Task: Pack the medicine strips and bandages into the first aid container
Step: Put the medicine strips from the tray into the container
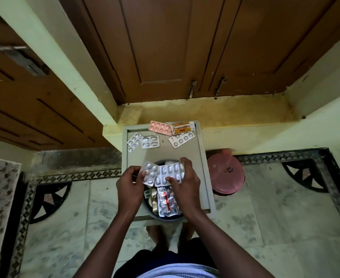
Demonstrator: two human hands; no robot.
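Note:
A round dark container [166, 217] stands on a small grey table [202, 157], holding several medicine strips, one silver with a red mark [168, 201]. Over it, my left hand [130, 187] pinches a silver blister strip [150, 173] and my right hand [187, 181] grips a larger silver strip of oblong tablets [171, 174]; the two strips overlap. At the table's far end lie a pink strip [161, 127], an orange-yellow packet [183, 127], and three silver strips [134, 141] [150, 141] [181, 139].
A pink round lid [227, 174] lies on the floor just right of the table. Wooden doors [165, 47] and a yellow step [225, 111] rise behind the table. Patterned tiled floor surrounds it; my feet are under the table's near edge.

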